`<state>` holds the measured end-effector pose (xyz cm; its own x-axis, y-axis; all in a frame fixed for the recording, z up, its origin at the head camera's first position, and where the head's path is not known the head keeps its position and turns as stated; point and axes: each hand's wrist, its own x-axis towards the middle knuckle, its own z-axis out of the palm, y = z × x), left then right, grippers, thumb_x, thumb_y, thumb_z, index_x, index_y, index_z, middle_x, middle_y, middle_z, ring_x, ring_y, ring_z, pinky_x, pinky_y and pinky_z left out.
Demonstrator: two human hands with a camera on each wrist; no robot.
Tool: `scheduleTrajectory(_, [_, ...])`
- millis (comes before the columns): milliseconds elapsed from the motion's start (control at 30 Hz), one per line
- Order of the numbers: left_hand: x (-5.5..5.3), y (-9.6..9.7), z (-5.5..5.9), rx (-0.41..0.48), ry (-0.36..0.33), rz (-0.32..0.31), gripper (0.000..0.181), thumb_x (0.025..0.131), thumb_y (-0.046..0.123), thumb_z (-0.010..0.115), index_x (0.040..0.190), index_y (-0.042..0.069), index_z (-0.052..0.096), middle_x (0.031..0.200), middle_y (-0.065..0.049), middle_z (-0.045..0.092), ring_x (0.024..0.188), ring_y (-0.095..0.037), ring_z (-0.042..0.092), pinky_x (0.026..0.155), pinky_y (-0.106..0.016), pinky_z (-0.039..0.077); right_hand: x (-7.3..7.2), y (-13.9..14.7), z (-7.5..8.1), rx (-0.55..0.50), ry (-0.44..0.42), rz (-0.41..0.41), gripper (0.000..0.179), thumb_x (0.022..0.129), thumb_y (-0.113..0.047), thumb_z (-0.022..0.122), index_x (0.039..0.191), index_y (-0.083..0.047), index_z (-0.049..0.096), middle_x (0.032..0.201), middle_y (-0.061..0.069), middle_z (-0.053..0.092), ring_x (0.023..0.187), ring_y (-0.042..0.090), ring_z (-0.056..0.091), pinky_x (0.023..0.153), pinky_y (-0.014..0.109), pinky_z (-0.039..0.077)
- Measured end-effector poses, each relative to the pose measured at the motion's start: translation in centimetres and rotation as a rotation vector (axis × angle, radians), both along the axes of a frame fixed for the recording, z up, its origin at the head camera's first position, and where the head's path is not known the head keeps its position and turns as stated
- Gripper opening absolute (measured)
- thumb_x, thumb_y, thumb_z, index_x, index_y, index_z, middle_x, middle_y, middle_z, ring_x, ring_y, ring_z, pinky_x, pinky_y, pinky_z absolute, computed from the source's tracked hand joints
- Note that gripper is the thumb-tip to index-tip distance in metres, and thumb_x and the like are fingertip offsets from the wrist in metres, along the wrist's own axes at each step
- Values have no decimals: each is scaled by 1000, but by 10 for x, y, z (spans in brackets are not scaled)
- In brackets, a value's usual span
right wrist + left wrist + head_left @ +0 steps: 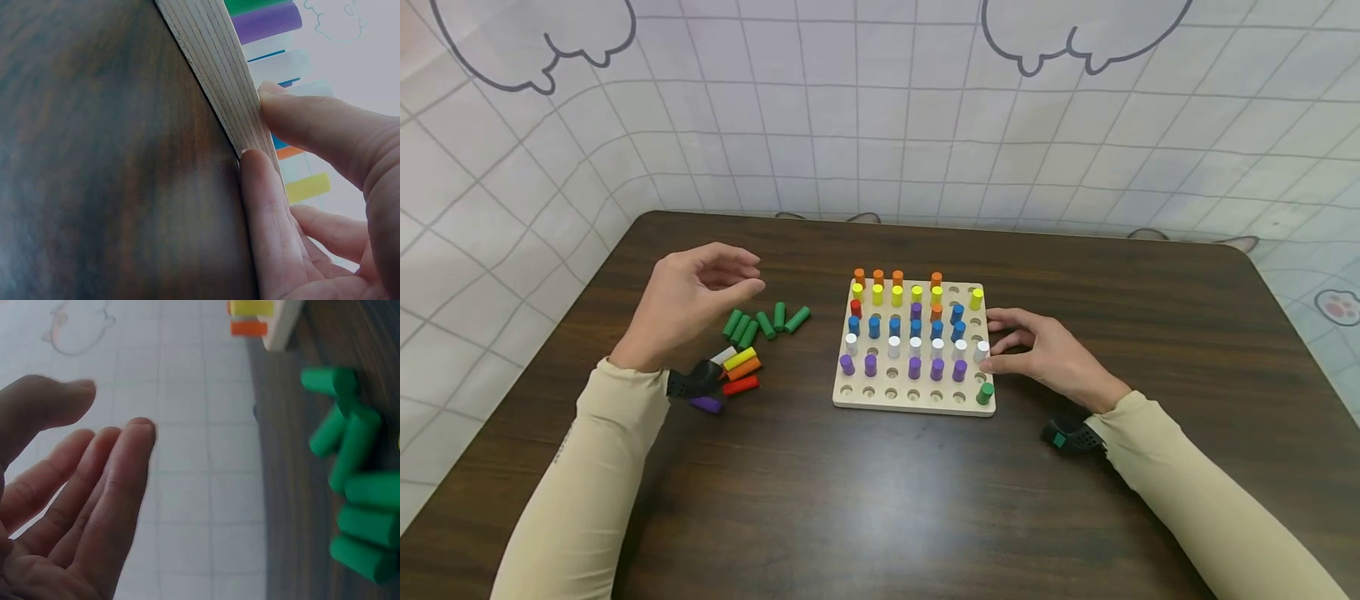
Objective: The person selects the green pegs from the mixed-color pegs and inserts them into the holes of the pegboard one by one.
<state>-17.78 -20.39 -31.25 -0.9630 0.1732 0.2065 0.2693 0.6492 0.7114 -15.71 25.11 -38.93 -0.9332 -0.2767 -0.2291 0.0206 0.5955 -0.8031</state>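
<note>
A wooden pegboard (902, 402) with rows of round holes lies on the table, many holes filled with coloured pegs. My right hand (1048, 354) is at its right edge: the thumb (312, 119) lies on the top edge and the index finger (265, 200) against the side, pinching the rim. Close by the thumb stands a white peg (982, 351), with a green peg (985, 393) at the near right corner. My left hand (688, 292) hovers left of the board, thumb and fingers apart, nothing between them. Several loose green pegs (747, 335) lie just right of it.
Below the green pegs lie a yellow peg (740, 359), an orange peg (745, 368), a red peg (741, 385), a partly hidden white peg (724, 356) and a purple peg (706, 404). A grid-patterned cloth (880, 117) hangs behind the dark table (880, 500).
</note>
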Motion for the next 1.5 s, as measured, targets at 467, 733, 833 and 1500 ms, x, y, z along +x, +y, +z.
scheduleTrajectory(467, [-14, -31, -19, -165, -139, 68, 39, 92, 48, 75, 120, 21, 72, 110, -3, 78, 92, -4, 71, 79, -23, 53, -1, 0, -2, -2, 2, 3, 87, 83, -43, 86, 155, -19, 44, 139, 7, 64, 111, 19, 68, 99, 33, 48])
scheduleTrajectory(733, [-22, -43, -28, -213, -218, 58, 45, 93, 47, 75, 126, 17, 70, 114, -6, 77, 97, -16, 73, 87, -32, 52, -1, 1, -3, -11, -2, 2, 87, 83, -43, 86, 155, -18, 44, 139, 7, 63, 111, 20, 67, 99, 32, 48])
scheduleTrajectory(833, [-24, -49, -32, -227, -244, 45, 45, 94, 47, 74, 127, 17, 69, 117, -6, 77, 95, -17, 75, 89, -35, 51, -1, 1, -3, -11, -5, 0, 87, 83, -44, 86, 155, -20, 44, 139, 6, 63, 111, 20, 67, 99, 33, 49])
scheduleTrajectory(1500, [-30, -54, -47, -281, -330, -6, 57, 88, 46, 80, 133, 13, 65, 123, -12, 74, 88, -16, 76, 83, -32, 51, -2, 0, -3, 1, -2, 2, 86, 83, -42, 86, 155, -19, 44, 140, 7, 62, 110, 18, 68, 100, 34, 47])
